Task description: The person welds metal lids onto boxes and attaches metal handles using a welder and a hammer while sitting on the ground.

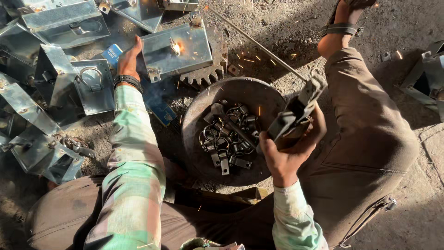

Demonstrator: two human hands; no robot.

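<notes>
My right hand grips a welding electrode holder with a long thin rod reaching up-left to a shiny metal box. A bright glow and sparks show on the box face. My left hand lies flat against the box's left side, wearing a dark wristband. The box rests partly on a toothed gear.
A round metal dish between my knees holds several small ring-and-clip pieces. Several more shiny metal boxes with ring handles lie piled at the left. My sandalled foot is at top right. The ground is dusty dirt.
</notes>
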